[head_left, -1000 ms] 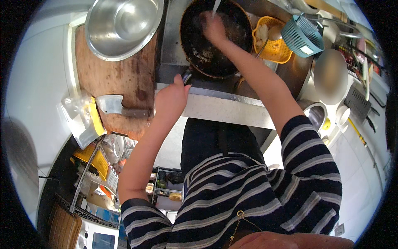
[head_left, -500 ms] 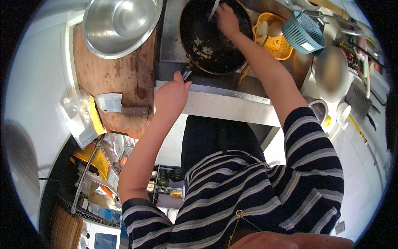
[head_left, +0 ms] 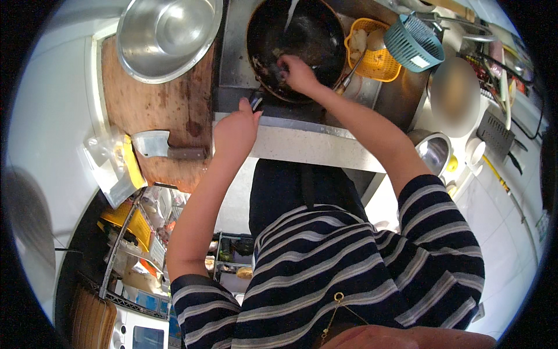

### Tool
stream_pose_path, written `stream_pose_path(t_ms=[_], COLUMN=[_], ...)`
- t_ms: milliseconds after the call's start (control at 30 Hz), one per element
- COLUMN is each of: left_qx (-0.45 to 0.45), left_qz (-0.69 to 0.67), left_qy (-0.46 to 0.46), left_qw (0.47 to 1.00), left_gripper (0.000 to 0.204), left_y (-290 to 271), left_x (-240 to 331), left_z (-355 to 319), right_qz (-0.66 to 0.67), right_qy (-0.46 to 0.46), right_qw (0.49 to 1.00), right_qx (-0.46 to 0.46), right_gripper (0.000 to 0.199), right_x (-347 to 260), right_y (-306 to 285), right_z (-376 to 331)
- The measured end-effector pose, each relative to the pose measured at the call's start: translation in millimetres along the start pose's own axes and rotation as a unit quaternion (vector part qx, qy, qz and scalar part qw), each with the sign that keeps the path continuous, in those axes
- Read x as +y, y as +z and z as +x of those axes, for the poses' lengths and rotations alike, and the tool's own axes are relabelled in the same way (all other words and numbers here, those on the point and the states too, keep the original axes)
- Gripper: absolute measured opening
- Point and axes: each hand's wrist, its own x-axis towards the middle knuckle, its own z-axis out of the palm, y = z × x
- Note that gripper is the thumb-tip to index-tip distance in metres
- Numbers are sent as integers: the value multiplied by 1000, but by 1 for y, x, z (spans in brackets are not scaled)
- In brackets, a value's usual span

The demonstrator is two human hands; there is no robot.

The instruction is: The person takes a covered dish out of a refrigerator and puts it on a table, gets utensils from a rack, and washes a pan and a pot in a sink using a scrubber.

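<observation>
Kitchen worktop, head view: a wooden board (head_left: 157,107) bearing a cleaver (head_left: 152,143) adjoins a metal sink (head_left: 232,64). Black pan (head_left: 311,38): at the sink, beneath a stream of water (head_left: 290,14). Left hand (head_left: 235,132): fingers closed around the pan handle (head_left: 256,100). Right hand (head_left: 299,74): within the pan, toward its near side, fingers curled; whether they grasp anything cannot be told. Yellow basket (head_left: 386,68): just right of the pan.

We grip the handle (head_left: 256,100) of a dark pan (head_left: 314,41) with our left hand (head_left: 235,131), while our right hand (head_left: 299,74) is down inside it; we cannot make out whether it holds anything. Water (head_left: 292,11) streams in. To our left we see a cleaver (head_left: 154,144) on a wooden board (head_left: 148,104); to our right, a yellow basket (head_left: 381,64) beside the pan.
</observation>
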Motion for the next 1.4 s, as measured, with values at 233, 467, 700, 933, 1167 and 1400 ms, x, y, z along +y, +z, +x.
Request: stream_pose_path(t_ms=[233,467,700,933,1167,1400], left_qx=[41,-23,18,54,5,30], left_qz=[23,-10,42,28,31,69], left_qy=[10,-10,11,10,5,17], left_qw=[999,1000,999,998,1000,997], left_gripper=[40,48,42,39,43,39], left_y=[5,1,5,8,6,4], left_x=[5,0,6,-1,6,11], left_z=[-3,-5,0,-6,0,1], right_qz=[56,-109,17,-97,-249,16], right_qy=[142,-10,-8,-207,165,-69], right_qw=[986,994,967,970,933,957], right_qx=[65,-5,256,-84,-201,282], right_gripper=[28,36,25,24,25,29], right_x=[-38,7,-19,19,35,-21], right_y=[12,-12,0,-21,-23,-10], right_z=[22,3,51,2,11,67])
